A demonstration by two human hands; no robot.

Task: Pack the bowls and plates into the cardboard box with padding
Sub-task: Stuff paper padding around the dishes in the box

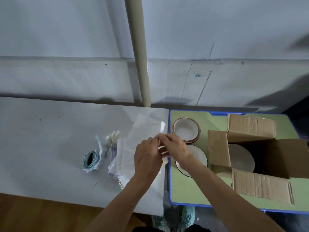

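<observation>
A sheet of white padding paper (143,129) lies on the white table by its right edge. My left hand (148,158) and my right hand (174,147) meet over it and pinch a small folded part of the paper between them. A stack of white bowls with brown rims (186,129) stands on the green table. A white plate with a dark rim (197,154) lies just in front of the bowls, partly under my right forearm. The open cardboard box (219,151) stands to the right, with a plate (240,158) inside it.
The green table has a blue rim (169,164) and abuts the white table (50,148). A paper-wrapped roll (90,159) and crumpled wrappers (108,143) lie left of the sheet. A beige pole (140,56) rises at the back. Box flaps (260,186) spread outward.
</observation>
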